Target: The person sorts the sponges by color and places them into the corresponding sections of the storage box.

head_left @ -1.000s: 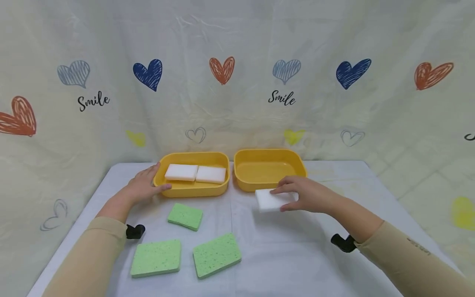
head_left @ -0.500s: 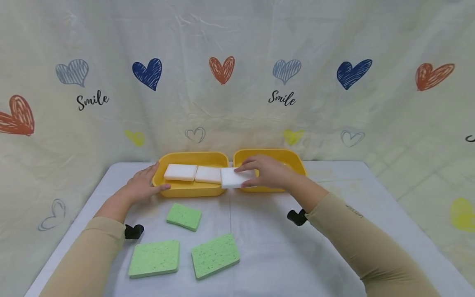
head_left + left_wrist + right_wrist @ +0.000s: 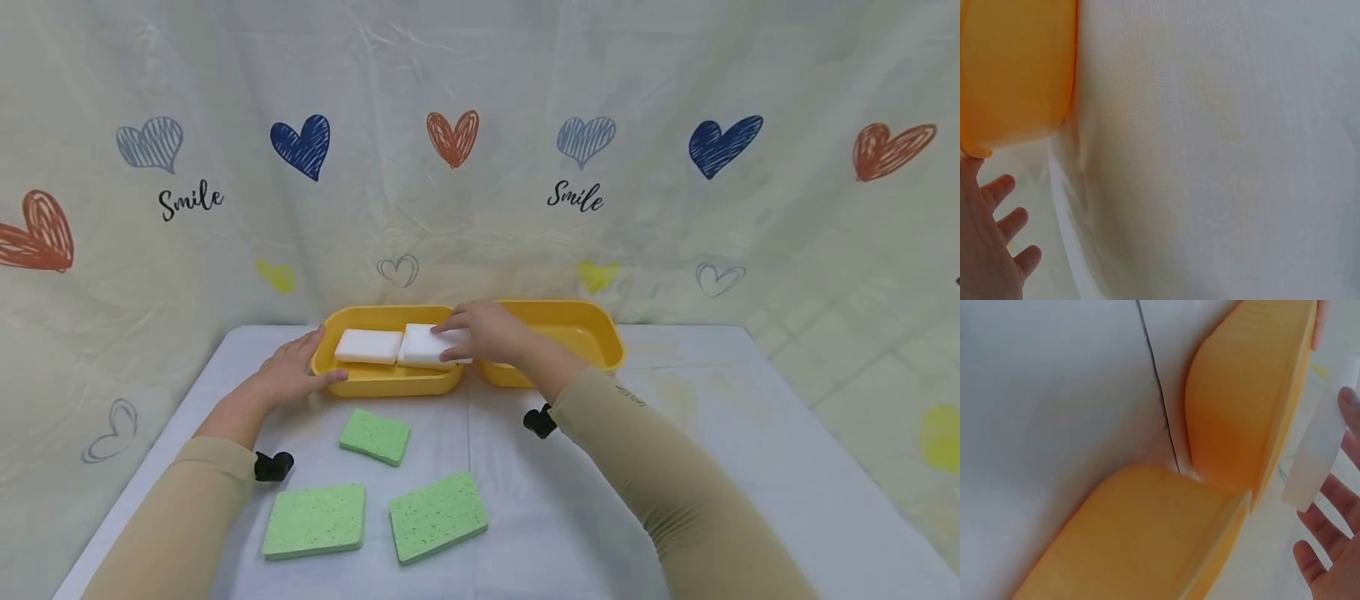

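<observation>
In the head view, my right hand [image 3: 491, 335] pinches a white sponge [image 3: 426, 343] between thumb and fingers. It is over the right half of the left yellow container [image 3: 382, 387]; in the right wrist view the sponge [image 3: 1316, 465] is above the container's rim. Another white sponge [image 3: 367, 345] lies in that container's left half. A third, in the right half, is mostly hidden under the held one. My left hand [image 3: 288, 372] rests against the container's left end, thumb along the front rim. Its fingers look spread and nearly straight in the left wrist view.
Beside it stands a second yellow container [image 3: 588, 332], partly covered by my right hand. Nearer on the white-covered table lie a small green sponge [image 3: 374, 437] and two larger ones, left [image 3: 315, 521] and right [image 3: 438, 517]. A patterned curtain [image 3: 480, 217] hangs behind.
My right hand has carried the white sponge leftward, from in front of the right container to over the left one. My left hand has stayed at the left container's end.
</observation>
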Tool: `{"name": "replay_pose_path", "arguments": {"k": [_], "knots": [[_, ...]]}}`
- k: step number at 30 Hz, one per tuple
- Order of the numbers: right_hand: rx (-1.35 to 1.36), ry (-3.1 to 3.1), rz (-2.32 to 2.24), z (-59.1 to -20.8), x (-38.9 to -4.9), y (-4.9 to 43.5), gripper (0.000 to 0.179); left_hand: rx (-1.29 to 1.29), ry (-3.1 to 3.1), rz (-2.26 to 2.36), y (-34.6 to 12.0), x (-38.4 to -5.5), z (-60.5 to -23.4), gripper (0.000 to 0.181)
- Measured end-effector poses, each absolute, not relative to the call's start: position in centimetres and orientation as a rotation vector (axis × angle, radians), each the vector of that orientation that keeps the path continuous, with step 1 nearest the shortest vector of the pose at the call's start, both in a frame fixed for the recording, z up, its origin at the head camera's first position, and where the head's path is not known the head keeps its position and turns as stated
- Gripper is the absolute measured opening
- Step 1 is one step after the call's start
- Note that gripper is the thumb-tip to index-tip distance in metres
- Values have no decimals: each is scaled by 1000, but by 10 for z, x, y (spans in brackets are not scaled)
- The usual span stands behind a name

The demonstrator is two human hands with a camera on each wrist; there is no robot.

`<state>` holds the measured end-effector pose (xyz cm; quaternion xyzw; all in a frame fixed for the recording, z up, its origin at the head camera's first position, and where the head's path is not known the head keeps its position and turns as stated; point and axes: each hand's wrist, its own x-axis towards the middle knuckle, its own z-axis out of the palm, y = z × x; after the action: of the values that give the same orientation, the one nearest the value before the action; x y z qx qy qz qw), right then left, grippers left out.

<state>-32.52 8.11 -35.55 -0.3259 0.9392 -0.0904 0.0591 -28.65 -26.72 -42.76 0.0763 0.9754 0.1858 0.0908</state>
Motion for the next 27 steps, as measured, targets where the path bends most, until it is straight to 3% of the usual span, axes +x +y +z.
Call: {"name": "replay_pose_path", "arguments": {"k": [10, 18, 27], "knots": [[-919, 2870, -209, -379, -340, 50, 51, 215, 2900, 552, -268, -288, -429, 110], [-900, 2874, 11, -387, -341, 47, 49, 204, 2898, 550, -267, -287, -427, 110], [-889, 2895, -45, -386, -341, 47, 53, 201, 2895, 561, -266, -286, -425, 109]]}}
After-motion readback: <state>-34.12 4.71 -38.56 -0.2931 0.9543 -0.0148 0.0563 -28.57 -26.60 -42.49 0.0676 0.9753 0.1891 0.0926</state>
